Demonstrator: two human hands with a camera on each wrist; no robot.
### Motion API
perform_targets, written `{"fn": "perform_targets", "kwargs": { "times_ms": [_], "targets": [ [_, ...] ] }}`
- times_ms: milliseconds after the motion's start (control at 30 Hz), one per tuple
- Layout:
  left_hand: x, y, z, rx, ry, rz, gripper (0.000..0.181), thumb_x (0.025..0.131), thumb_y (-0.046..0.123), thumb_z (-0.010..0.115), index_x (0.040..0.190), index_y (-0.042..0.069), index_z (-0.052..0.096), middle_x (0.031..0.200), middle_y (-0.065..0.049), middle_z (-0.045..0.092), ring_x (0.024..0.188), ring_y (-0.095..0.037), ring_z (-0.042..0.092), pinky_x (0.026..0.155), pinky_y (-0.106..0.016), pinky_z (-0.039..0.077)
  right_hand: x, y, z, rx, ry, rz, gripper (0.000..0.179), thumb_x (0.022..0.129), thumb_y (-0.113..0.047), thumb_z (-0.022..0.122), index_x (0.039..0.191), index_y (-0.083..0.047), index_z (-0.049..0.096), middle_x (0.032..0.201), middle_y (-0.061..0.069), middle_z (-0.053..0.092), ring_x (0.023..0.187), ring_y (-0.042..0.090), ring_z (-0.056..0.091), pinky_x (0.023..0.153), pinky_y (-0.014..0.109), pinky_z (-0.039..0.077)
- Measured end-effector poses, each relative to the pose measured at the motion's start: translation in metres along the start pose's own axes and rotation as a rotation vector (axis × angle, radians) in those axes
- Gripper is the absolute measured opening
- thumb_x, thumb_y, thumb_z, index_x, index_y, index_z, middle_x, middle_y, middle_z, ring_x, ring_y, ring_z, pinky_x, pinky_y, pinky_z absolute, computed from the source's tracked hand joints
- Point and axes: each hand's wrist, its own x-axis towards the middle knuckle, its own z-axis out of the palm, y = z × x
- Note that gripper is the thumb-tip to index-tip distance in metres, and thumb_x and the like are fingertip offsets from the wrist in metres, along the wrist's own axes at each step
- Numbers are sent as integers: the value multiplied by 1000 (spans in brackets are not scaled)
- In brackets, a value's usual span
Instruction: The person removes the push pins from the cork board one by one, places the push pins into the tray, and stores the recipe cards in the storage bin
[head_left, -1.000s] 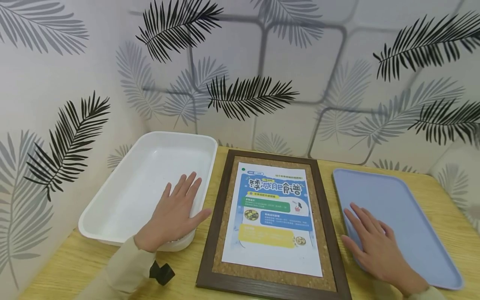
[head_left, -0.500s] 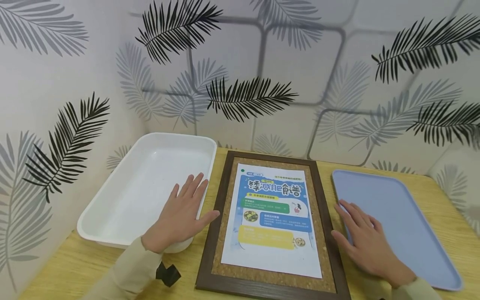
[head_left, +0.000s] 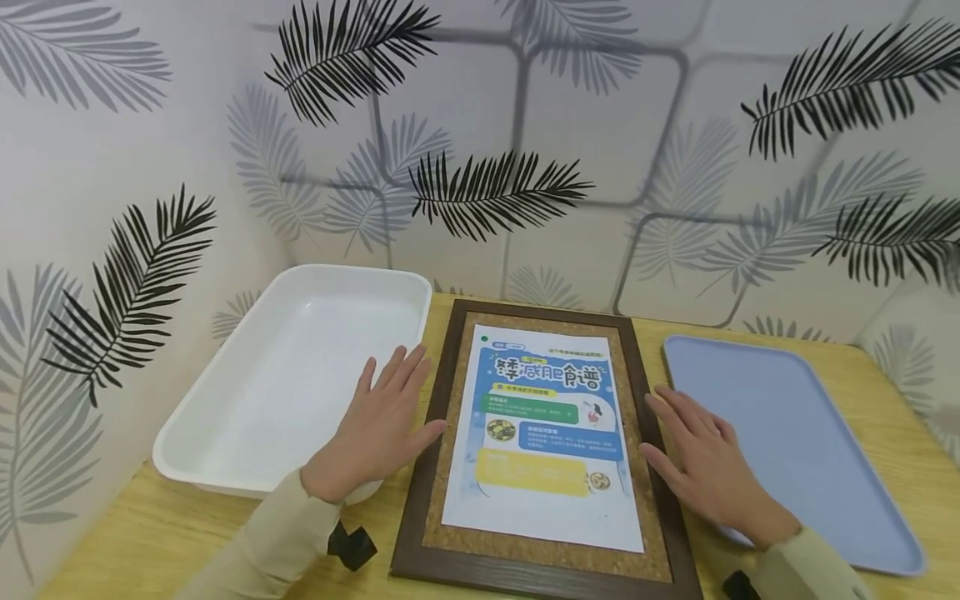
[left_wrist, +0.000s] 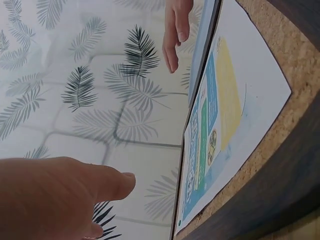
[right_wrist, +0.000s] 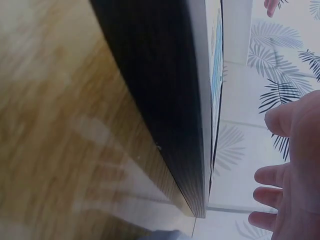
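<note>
A cork board (head_left: 558, 561) in a dark brown wooden frame lies flat on the table, with a printed sheet (head_left: 543, 525) of blue, green and yellow panels on it. The left hand (head_left: 378, 429) hovers with spread, straight fingers between the white basin and the frame's left side, its thumb tip near the frame. On the other side the right hand (head_left: 708, 467) has extended fingers, their tips over or beside the frame's right edge. Neither hand holds anything. In the right wrist view the frame's dark side (right_wrist: 155, 90) stands close, with the right hand (right_wrist: 295, 175) apart from it.
A deep white basin (head_left: 300, 383) stands left of the frame. The shallow blue tray (head_left: 795, 450) lies to the right, partly behind the right hand. A leaf-patterned wall (head_left: 480, 108) rises behind the wooden table (head_left: 112, 550).
Both hands have moved inward: the left one rightward, away from the basin, and the right one leftward from the tray to the frame's edge. Frame, basin and tray stay in place.
</note>
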Motion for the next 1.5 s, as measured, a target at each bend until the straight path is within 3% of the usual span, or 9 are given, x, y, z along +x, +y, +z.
{"fn": "perform_targets", "kwargs": {
  "times_ms": [267,600,867,1133,1500],
  "targets": [
    [3,6,2,22,6,53,71,87,38,68,141,-1,43,155,-19,31,144,-39,25,111,-66,12,9,-5,3,-8,-19,3,57,95,-34,59,141,-4,45,147,17,39,130,40,39,91,62,30],
    [7,26,12,-31,-17,121,63,90,37,64,138,1,47,154,-17,32,143,-39,27,114,-59,15,11,-5,-5,7,-76,34,53,96,-32,58,140,-5,46,147,17,39,129,42,40,90,63,31],
    [4,30,15,-12,-73,100,64,89,38,66,138,2,49,153,-15,36,143,-36,28,115,-54,20,18,-12,-3,21,-91,19,50,95,-29,60,136,-3,50,147,18,39,131,41,38,93,62,30],
    [4,38,26,21,-166,157,66,88,39,68,137,-1,48,154,-16,34,143,-35,29,114,-52,24,26,-19,0,24,-103,24,52,94,-27,61,137,-1,49,146,19,40,133,39,37,95,62,30],
    [7,42,31,24,-155,152,64,87,41,68,135,1,51,150,-16,39,141,-36,35,111,-56,27,40,-25,0,65,-137,26,52,94,-26,61,139,-3,47,145,19,42,132,41,39,95,66,30]
  ]
}}
